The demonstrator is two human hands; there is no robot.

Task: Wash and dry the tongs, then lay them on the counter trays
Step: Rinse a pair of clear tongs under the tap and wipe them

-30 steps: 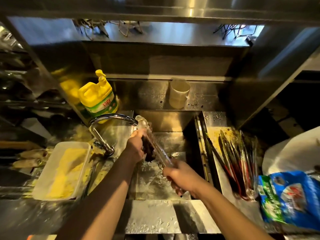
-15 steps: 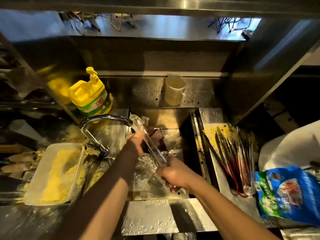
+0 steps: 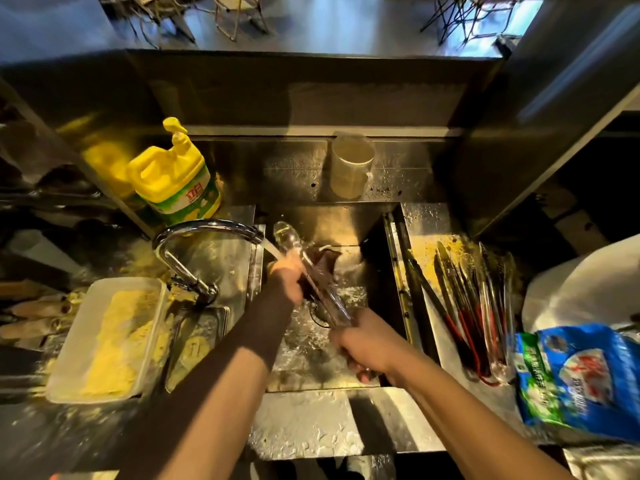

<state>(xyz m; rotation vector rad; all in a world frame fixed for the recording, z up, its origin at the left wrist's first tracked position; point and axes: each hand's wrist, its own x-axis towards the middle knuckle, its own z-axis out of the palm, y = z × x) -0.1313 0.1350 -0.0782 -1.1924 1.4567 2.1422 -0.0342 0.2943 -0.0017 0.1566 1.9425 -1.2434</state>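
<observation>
A pair of clear-tipped metal tongs (image 3: 292, 244) slants across the steel sink (image 3: 391, 306), its tip up under the water running from the chrome faucet (image 3: 194, 233). My right hand (image 3: 363, 344) grips the handle end near the sink's front. My left hand (image 3: 287, 278) holds a dark brown cloth (image 3: 325, 261) against the middle of the tongs. Several more tongs with red handles (image 3: 474, 306) lie in a pile on the wet counter to the right of the sink.
A yellow detergent jug (image 3: 173, 178) stands behind the faucet. Left of the sink sit a white tray of yellow crumbs (image 3: 107, 337) and a small metal tray (image 3: 197, 344). A clear cup (image 3: 351, 168) stands behind the sink. A blue bag (image 3: 581, 379) lies at right.
The cloth in my left hand has slid along the tongs and now spreads out to the right of them. My right hand keeps its grip on the handle.
</observation>
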